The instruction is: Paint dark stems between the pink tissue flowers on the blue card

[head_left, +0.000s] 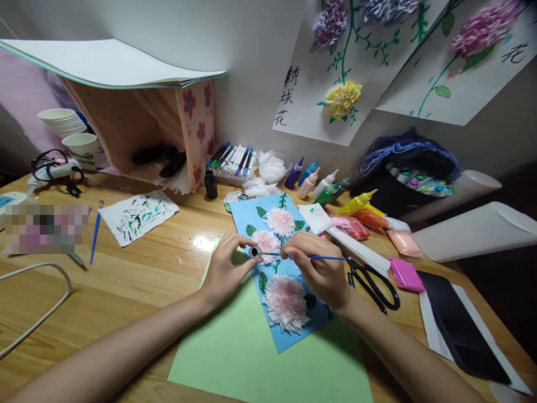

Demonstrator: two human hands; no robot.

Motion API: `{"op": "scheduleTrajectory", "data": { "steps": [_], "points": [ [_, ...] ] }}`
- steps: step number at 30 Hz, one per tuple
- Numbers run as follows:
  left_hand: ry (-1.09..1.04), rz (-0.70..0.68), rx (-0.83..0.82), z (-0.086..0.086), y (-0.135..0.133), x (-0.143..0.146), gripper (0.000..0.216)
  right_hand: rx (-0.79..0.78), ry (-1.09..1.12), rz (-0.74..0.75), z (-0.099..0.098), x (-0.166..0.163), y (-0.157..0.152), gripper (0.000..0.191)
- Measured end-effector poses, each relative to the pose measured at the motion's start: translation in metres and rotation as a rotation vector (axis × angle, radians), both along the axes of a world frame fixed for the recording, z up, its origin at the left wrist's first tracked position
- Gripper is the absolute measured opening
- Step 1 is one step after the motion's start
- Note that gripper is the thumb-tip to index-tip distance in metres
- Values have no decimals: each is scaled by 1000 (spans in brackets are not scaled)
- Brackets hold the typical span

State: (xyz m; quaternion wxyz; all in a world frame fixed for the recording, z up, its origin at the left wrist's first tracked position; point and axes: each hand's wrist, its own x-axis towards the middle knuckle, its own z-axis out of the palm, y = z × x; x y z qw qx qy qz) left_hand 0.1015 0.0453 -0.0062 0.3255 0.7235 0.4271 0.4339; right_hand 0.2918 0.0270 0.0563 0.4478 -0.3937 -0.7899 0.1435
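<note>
My left hand (230, 266) pinches a small round cap (255, 252), dark inside, between thumb and fingers. In my right hand (314, 263) is a thin blue paintbrush (327, 257), held level with its tip at the cap's mouth. Both hands are over a blue sheet (281, 339) bearing pink-and-white paper flowers (287, 305) and painted green leaves (250, 230). The blue sheet lies slanted on a larger light green sheet (268, 369). Part of the flowers and the stem is hidden behind my hands.
Black-handled scissors (373, 282) lie right of my right hand. A small dark bottle (211, 184), markers (235, 161) and paint bottles (323, 184) stand behind. Leftward are a paint-marked paper (140, 216), another blue brush (96, 232) and a white cable (42, 319).
</note>
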Motion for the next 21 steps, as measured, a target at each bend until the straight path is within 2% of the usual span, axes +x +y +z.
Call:
{"op": "scheduleTrajectory", "data": {
  "steps": [3, 6, 9, 11, 13, 15, 18, 21],
  "points": [
    [2, 5, -6, 1, -1, 0, 17, 12, 44, -5, 1, 0, -2, 35],
    [0, 30, -4, 1, 0, 1, 17, 125, 166, -53, 1, 5, -4, 37],
    [-19, 93, -48, 0, 5, -3, 23, 249, 283, -212, 4, 20, -5, 35],
    [-53, 148, -120, 0, 13, -10, 24, 191, 301, -309, 4, 36, -5, 33],
    [-119, 187, -225, -1, 24, -21, 27, 45, 236, -342, 1, 56, -8, 31],
    [-191, 201, -345, 0, 34, -32, 36, -36, 64, -337, -6, 75, -13, 26],
    [-254, 187, -455, 2, 47, -42, 44, -66, -128, -319, -22, 95, -27, 22],
    [-256, 142, -495, 6, 55, -41, 47, -56, -183, -341, -39, 104, -45, 21]
  ]
}}
